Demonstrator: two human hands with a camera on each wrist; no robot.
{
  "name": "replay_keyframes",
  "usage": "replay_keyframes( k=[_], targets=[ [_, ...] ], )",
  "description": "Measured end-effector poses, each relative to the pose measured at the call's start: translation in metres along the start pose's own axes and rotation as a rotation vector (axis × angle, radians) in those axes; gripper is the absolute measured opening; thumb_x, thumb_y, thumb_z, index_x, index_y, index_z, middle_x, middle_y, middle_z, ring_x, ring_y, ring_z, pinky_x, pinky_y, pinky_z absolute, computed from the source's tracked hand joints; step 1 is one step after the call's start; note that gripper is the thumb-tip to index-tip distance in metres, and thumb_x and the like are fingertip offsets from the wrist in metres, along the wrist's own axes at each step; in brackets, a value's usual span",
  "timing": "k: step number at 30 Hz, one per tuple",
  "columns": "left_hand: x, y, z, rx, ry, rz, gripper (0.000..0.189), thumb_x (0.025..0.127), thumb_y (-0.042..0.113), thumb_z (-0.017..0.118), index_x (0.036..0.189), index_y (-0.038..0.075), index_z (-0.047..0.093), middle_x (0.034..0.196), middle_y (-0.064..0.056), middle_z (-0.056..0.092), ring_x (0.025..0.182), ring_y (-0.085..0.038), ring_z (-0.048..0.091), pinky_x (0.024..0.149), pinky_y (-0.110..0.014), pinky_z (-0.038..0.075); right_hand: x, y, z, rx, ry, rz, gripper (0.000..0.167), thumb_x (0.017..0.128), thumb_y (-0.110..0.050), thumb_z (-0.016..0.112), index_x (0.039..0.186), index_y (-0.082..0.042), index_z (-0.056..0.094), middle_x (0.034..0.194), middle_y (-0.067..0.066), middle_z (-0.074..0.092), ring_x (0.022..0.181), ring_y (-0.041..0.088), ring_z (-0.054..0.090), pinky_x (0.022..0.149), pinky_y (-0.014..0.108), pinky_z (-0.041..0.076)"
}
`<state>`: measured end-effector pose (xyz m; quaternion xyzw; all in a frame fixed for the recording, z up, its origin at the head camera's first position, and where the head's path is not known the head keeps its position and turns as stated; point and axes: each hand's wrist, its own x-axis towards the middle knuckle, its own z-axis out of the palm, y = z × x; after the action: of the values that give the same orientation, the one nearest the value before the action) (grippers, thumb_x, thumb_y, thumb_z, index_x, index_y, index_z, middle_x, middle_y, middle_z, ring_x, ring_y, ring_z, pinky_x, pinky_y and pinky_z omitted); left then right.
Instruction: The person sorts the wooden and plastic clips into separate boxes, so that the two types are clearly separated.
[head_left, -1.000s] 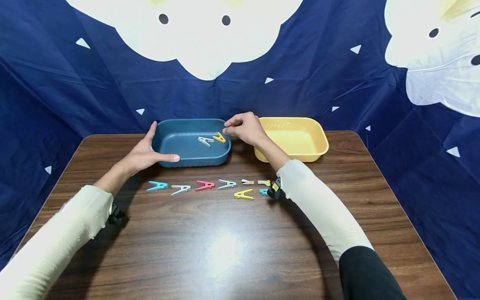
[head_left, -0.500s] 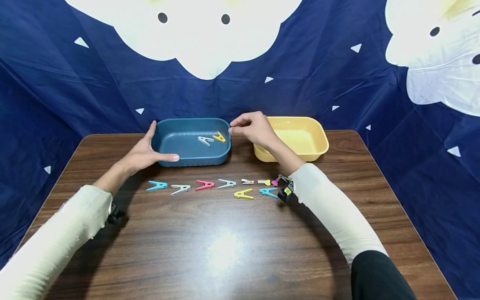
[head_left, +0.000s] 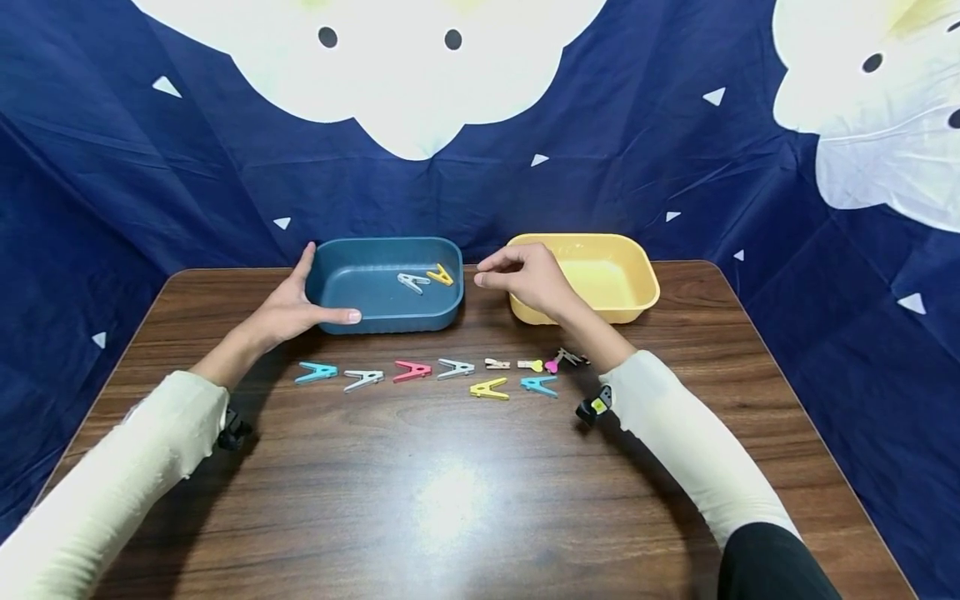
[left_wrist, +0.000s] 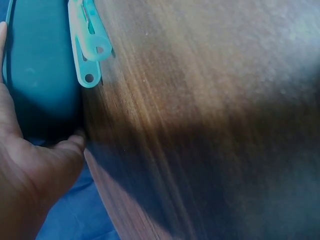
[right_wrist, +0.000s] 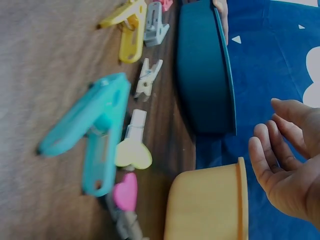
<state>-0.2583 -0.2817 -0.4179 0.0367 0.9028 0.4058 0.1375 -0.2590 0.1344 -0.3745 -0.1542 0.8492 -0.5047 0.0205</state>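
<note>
My left hand [head_left: 281, 312] spans the left end of the blue bin [head_left: 382, 323]. Its thumb lies along the front rim and a straight finger reaches the back left corner. Inside the bin are a white clothespin [head_left: 412, 282] and a yellow-orange clothespin [head_left: 441, 275]. My right hand [head_left: 532, 279], fingers loosely bent and holding nothing, hovers at the left end of the yellow bin [head_left: 600, 317]. In the right wrist view, a gap shows between its thumb and fingers.
Before the bins lie blue [head_left: 317, 372], white [head_left: 364, 381], red [head_left: 412, 371], pale grey [head_left: 455, 368] and yellow [head_left: 490, 388] clothespins, and another blue clothespin [head_left: 539, 384]. Small wooden pegs [head_left: 497, 364] lie on the right, some with hearts [head_left: 552, 366]. A blue curtain [head_left: 480, 192] hangs behind.
My right hand has moved right and a little nearer, from the blue bin's right rim to the yellow bin's left end. The pink-heart peg is now uncovered. My left hand stays put.
</note>
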Motion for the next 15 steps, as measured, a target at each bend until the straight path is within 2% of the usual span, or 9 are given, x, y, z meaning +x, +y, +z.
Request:
replay_keyframes(
  k=[7,15],
  targets=[
    [0.000,-0.002,-0.002,0.005,0.007,0.001,0.156,0.087,0.052,0.098,0.173,0.041,-0.032,0.189,-0.004,-0.020,0.178,-0.040,-0.007,0.140,-0.073,0.014,-0.016,0.006,-0.003,0.055,-0.003,0.023,0.016,0.095,-0.020,0.093,0.107,-0.010,0.089,0.099,0.002,0.084,0.088,0.012,0.071,0.077,0.023,0.056],
    [0.001,-0.002,0.000,-0.002,0.010,0.009,0.155,0.087,0.049,0.099,0.174,0.040,-0.030,0.190,-0.007,-0.018,0.178,-0.040,-0.006,0.141,-0.070,0.014,-0.035,0.013,-0.011,0.039,-0.012,0.022,0.020,0.096,-0.018,0.093,0.111,-0.006,0.089,0.103,0.005,0.087,0.087,0.008,0.073,0.076,0.019,0.056]
  ],
)
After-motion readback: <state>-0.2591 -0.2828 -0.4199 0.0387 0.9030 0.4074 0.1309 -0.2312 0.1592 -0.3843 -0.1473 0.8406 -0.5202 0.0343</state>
